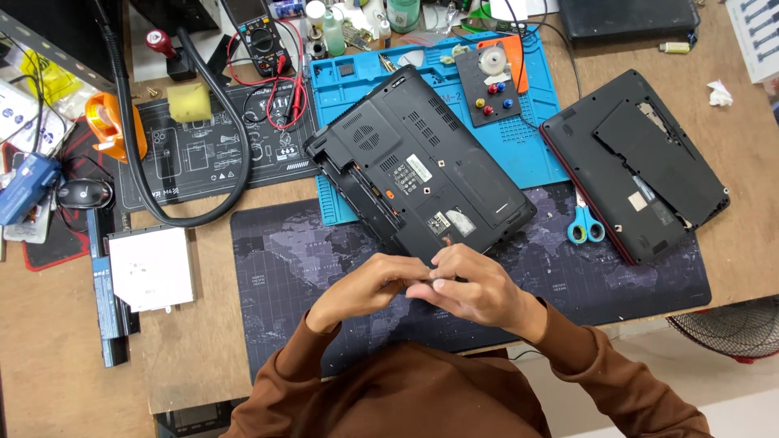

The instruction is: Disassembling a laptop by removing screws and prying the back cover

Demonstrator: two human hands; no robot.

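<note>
A black laptop (pixel 422 166) lies upside down and at an angle, half on the blue repair mat (pixel 519 150) and half on the dark map-print desk mat (pixel 284 259). Just in front of its near edge my left hand (pixel 361 290) and my right hand (pixel 479 285) meet, fingertips pinched together around something very small that I cannot make out. Both brown sleeves come up from the bottom of the view.
A second black laptop (pixel 633 166) lies upside down at the right, blue-handled scissors (pixel 584 225) beside it. A white optical drive (pixel 152 268) and a long battery (pixel 109 308) sit left. A multimeter (pixel 261 36), yellow sponge (pixel 188 101), mouse (pixel 83 193) and black hose (pixel 138 162) crowd the back left.
</note>
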